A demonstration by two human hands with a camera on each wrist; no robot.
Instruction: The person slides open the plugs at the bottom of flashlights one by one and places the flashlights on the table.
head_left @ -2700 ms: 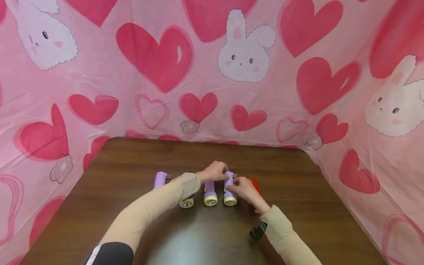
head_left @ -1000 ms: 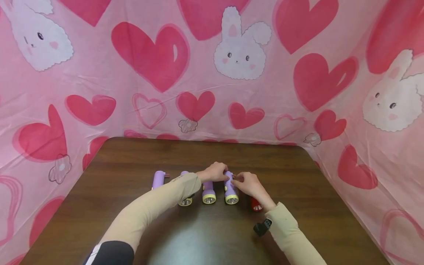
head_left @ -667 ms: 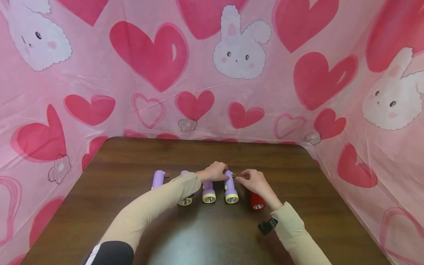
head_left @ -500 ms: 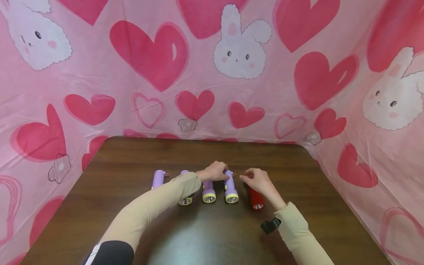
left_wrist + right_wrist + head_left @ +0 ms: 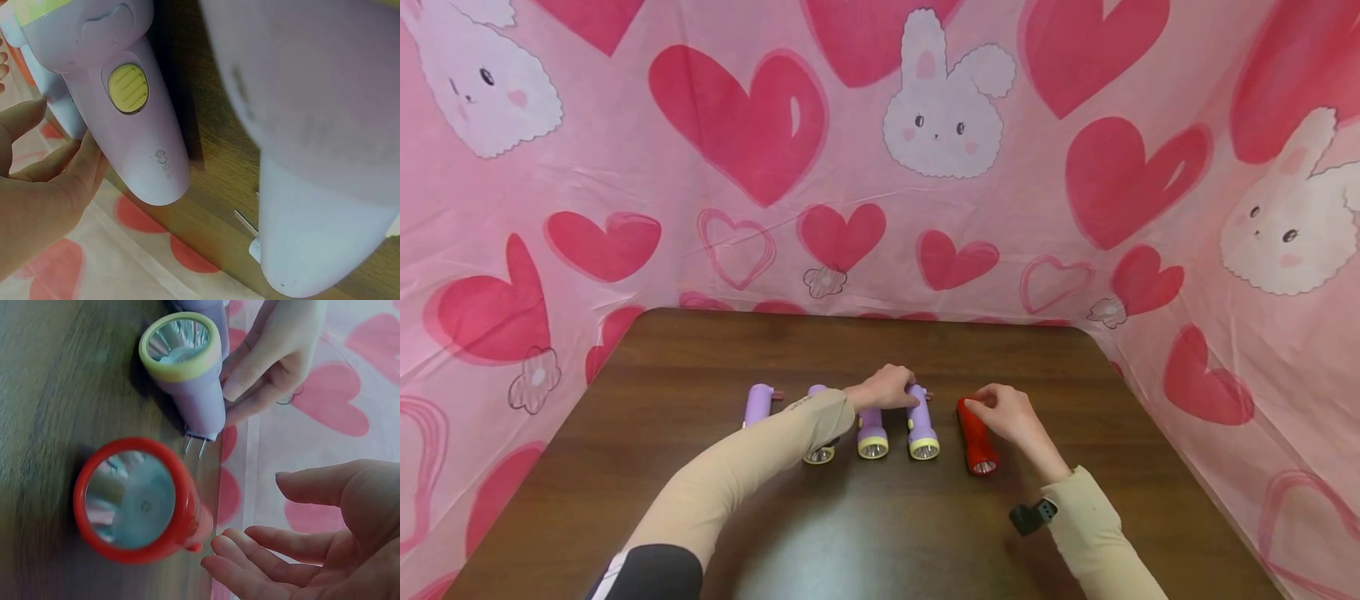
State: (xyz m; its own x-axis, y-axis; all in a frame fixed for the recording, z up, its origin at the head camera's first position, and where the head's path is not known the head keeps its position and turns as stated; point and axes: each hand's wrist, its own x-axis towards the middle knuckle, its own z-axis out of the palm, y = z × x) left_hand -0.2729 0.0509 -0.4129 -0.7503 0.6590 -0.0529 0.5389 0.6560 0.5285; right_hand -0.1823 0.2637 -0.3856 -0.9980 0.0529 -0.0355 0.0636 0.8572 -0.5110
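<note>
Toward the right of a row of purple flashlights, my left hand (image 5: 886, 387) pinches the tail of the rightmost purple flashlight (image 5: 921, 429). Thumb and fingers lie on either side of its body in the left wrist view, partly behind a nearer purple flashlight (image 5: 147, 159) with a yellow switch. Two metal prongs (image 5: 195, 445) stick out of the pinched one's side. My right hand (image 5: 1007, 411) hovers at the tail of a red flashlight (image 5: 975, 440). In the right wrist view its thumb and fingers are spread, with a small gap to the red flashlight (image 5: 199, 526).
More purple flashlights with yellow rims lie to the left: one at the far left (image 5: 758, 407), one mostly under my left sleeve (image 5: 819, 455), one beside it (image 5: 872, 433). A brown wooden table (image 5: 850, 533) carries them. Pink heart-patterned cloth (image 5: 865, 175) hangs behind and at both sides.
My right hand has let go of the rightmost purple flashlight and moved right to the red one, which now shows fully. The left hand has kept its place on the purple flashlight.
</note>
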